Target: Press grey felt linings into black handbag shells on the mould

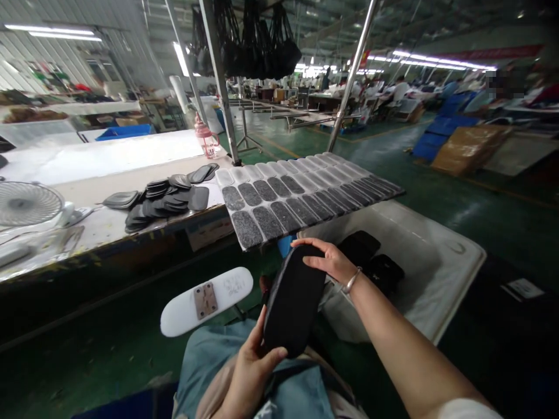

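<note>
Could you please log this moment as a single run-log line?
left hand: grips black pouch at lower end | right hand: rests on its top edge | nearby: tray of grey insoles, white bin

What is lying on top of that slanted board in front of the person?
Rows of oval pads, clear ones behind and grey speckled ones in front, cover the board. Its surface beneath them is mostly hidden.

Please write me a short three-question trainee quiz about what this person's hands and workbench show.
1. True or false: both hands hold the black pouch.
2. Which hand grips its lower end? A left hand B right hand
3. What lies stacked on the table beside the white fan?

Key: 1 true. 2 A. 3 A pile of dark flat pieces, left of the tray of oval pieces.
</note>
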`<state>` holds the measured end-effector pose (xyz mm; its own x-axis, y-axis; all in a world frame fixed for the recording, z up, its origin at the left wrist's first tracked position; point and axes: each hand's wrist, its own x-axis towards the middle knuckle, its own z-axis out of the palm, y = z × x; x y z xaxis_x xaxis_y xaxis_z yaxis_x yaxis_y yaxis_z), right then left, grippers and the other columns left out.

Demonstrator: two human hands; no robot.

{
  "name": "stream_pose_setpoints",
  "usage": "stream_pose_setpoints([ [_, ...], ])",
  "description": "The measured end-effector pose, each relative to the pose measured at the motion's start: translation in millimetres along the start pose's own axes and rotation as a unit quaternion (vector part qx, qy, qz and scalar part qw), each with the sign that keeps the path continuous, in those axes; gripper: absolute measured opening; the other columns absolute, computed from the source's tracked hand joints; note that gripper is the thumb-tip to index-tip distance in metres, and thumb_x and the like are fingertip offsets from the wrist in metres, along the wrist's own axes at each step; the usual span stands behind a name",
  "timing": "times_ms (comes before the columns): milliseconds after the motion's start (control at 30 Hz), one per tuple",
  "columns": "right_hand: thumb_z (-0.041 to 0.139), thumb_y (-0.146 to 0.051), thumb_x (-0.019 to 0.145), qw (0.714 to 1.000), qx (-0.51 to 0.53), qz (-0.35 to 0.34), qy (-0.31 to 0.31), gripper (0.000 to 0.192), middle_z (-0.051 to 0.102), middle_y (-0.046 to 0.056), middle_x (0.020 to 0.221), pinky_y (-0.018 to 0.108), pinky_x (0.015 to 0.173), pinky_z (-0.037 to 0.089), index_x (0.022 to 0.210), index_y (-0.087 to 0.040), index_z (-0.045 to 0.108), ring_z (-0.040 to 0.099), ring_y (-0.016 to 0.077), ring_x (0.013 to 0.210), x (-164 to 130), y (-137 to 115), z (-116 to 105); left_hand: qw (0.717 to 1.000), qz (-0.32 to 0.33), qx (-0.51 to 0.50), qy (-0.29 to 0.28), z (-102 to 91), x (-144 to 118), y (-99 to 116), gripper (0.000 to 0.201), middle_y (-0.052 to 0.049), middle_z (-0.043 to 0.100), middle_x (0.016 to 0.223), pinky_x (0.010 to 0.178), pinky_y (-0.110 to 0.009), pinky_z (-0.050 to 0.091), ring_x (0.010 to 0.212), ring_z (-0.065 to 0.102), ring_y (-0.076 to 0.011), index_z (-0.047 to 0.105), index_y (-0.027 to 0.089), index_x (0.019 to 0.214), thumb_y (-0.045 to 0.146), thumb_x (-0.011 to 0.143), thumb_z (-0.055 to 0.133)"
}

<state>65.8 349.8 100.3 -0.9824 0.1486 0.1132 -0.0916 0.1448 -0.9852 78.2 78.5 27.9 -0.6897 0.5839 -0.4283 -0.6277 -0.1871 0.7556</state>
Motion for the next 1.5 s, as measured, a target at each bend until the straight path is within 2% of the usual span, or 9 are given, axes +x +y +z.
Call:
stream_pose_setpoints([
  [233,0.066,-0.047,0.077,0.995,0.07,0.064,-0.012,0.039,0.071,0.004,0.097,0.029,0.083,0.047,0.104,-0.019,0.071,0.064,0.0168,0.088,11.7,7.8,18.7,0.995,0.01,0.085,-0.043,-6.0,-19.3,-1.9,0.104,-0.006,0.051,0.14,0.098,-0.036,0.048,0.116,0.058,-0.026,0.024,0.03,0.146,0.026,0.06,0.083],
  [333,0.065,-0.047,0.077,0.995,0.058,0.072,-0.038,0.036,0.072,0.005,0.098,0.031,0.087,0.047,0.096,-0.017,0.073,0.065,0.018,0.091,6.7,12.8,32.4,0.973,-0.018,0.201,-0.11,-11.9,-29.8,10.4,0.081,-0.01,0.056,0.134,0.096,-0.04,0.048,0.111,0.061,-0.0279,0.039,0.025,0.141,0.032,0.07,0.076],
  [400,0.064,-0.046,0.078,0.995,0.052,0.074,-0.035,0.034,0.072,0.006,0.101,0.034,0.091,0.047,0.096,-0.018,0.073,0.064,0.0194,0.096,-1.6,16.5,44.4,0.958,0.013,0.272,-0.093,-12.0,-30.3,18.6,0.066,-0.011,0.059,0.13,0.101,-0.04,0.044,0.116,0.057,-0.0283,0.048,0.023,0.136,0.037,0.076,0.07],
  [567,0.063,-0.037,0.081,0.995,-0.021,0.035,0.089,0.046,0.06,0.005,0.129,0.04,0.107,0.036,0.126,-0.025,0.058,0.054,0.0211,0.12,-34.1,21.0,73.3,0.961,0.145,0.235,0.022,5.2,3.1,25.2,0.065,-0.007,0.044,0.145,0.11,-0.036,0.032,0.133,0.039,-0.0244,0.044,0.025,0.138,0.042,0.079,0.065],
  [700,0.061,-0.037,0.084,0.975,-0.074,0.019,0.21,0.045,0.058,0.006,0.132,0.042,0.11,0.035,0.127,-0.025,0.057,0.05,0.0236,0.125,-58.5,19.3,80.4,0.962,0.171,0.21,0.035,22.4,31.1,25.2,0.053,-0.006,0.055,0.133,0.105,-0.035,0.037,0.12,0.051,-0.0229,0.056,0.023,0.129,0.043,0.08,0.063],
  [867,0.057,-0.042,0.086,0.957,-0.052,0.051,0.281,0.043,0.059,0.006,0.13,0.041,0.108,0.038,0.125,-0.023,0.06,0.051,0.0248,0.124,-73.1,13.9,77.9,0.952,0.194,0.234,0.024,37.0,40.9,29.7,0.048,-0.004,0.06,0.108,0.093,-0.027,0.042,0.103,0.056,-0.0169,0.059,0.024,0.126,0.044,0.082,0.061],
  [1167,0.056,-0.039,0.087,0.972,-0.042,0.031,0.228,0.037,0.061,0.003,0.127,0.041,0.106,0.042,0.123,-0.028,0.061,0.055,0.0236,0.12,-74.8,5.2,82.6,0.941,0.25,0.224,0.048,43.3,40.1,34.8,0.024,-0.003,0.059,0.099,0.084,-0.025,0.045,0.096,0.056,-0.0173,0.067,0.02,0.096,0.037,0.08,0.065],
  [1300,0.06,-0.038,0.085,0.974,-0.051,0.032,0.217,0.034,0.065,0.003,0.121,0.041,0.101,0.045,0.117,-0.028,0.065,0.06,0.0241,0.112,-71.8,2.5,82.1,0.949,0.258,0.177,-0.03,44.3,43.9,41.2,0.036,-0.007,0.056,0.128,0.104,-0.036,0.037,0.12,0.05,-0.0232,0.056,0.022,0.118,0.034,0.085,0.06],
  [1500,0.064,-0.037,0.082,0.977,-0.017,0.028,0.213,0.029,0.068,0.003,0.114,0.039,0.096,0.048,0.109,-0.026,0.067,0.062,0.0234,0.106,-72.8,5.3,77.1,0.955,0.198,0.204,-0.085,45.9,47.4,47.8,0.036,-0.005,0.061,0.126,0.106,-0.036,0.035,0.119,0.053,-0.0235,0.059,0.023,0.122,0.037,0.089,0.052],
])
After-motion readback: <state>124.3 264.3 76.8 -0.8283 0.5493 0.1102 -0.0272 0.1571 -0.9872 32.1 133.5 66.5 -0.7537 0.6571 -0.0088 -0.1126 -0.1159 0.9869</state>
